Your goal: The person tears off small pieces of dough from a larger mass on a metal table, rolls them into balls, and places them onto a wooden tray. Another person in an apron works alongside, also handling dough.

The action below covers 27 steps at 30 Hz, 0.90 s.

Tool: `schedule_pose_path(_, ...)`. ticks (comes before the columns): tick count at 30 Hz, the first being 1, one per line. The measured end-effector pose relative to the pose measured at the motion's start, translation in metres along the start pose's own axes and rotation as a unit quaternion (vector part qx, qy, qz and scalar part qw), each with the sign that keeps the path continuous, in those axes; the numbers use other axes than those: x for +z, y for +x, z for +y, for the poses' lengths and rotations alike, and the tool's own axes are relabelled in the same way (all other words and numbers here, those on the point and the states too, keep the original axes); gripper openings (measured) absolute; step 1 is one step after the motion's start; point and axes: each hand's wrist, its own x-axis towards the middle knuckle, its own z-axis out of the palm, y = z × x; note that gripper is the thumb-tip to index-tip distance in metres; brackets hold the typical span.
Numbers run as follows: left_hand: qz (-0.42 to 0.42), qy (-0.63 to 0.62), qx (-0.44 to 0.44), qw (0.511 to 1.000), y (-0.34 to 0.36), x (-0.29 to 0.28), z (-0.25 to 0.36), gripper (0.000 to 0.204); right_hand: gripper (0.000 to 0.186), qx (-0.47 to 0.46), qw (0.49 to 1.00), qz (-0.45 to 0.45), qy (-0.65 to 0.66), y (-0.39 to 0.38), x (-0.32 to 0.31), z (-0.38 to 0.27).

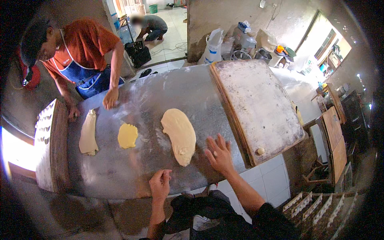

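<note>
A large oblong slab of pale dough (pixel 180 134) lies on the floured metal table (pixel 160 80) in front of me. To the right of its lower end, my right hand (pixel 219 154) is over the tabletop, fingers spread, with a ring on one finger. My left hand (pixel 160 185) is closed by the table's near edge, below and left of the dough. Whatever it may hold is hidden by the fingers. Left of the slab are a small flat yellow piece (pixel 128 136), and a long narrow strip of dough (pixel 89 134).
Across the table at left, a person in an apron (pixel 86 60) leans with both hands on it. Stacked boards (pixel 258 104) at right carry a small dough ball (pixel 260 151). More trays (pixel 48 144) stand at the left end. Another person (pixel 152 27) crouches beyond the doorway.
</note>
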Motion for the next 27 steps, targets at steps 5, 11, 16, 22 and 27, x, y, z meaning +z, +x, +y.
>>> schedule_pose_path(5,0.038,0.18,0.033,0.982,-0.007,0.027,-0.015,0.04,0.042,0.157,0.982,-0.091,0.049,-0.034,-0.028,0.013)
schedule_pose_path(11,0.03,0.401,0.098,0.91,0.026,0.107,0.029,0.059,0.019,-0.133,0.965,0.156,0.163,0.06,-0.074,0.015)
schedule_pose_path(16,0.031,0.316,0.079,0.945,0.021,0.112,0.04,0.037,0.054,-0.019,0.989,0.147,0.02,0.02,-0.139,0.118)
schedule_pose_path(22,0.043,0.217,0.099,0.97,-0.018,0.087,0.052,0.03,0.055,0.176,0.965,-0.129,0.142,-0.084,-0.138,0.007)
schedule_pose_path(27,-0.089,0.241,0.094,0.962,-0.04,0.082,0.085,0.04,0.048,0.398,0.564,-0.412,0.594,-0.061,0.025,-0.032)
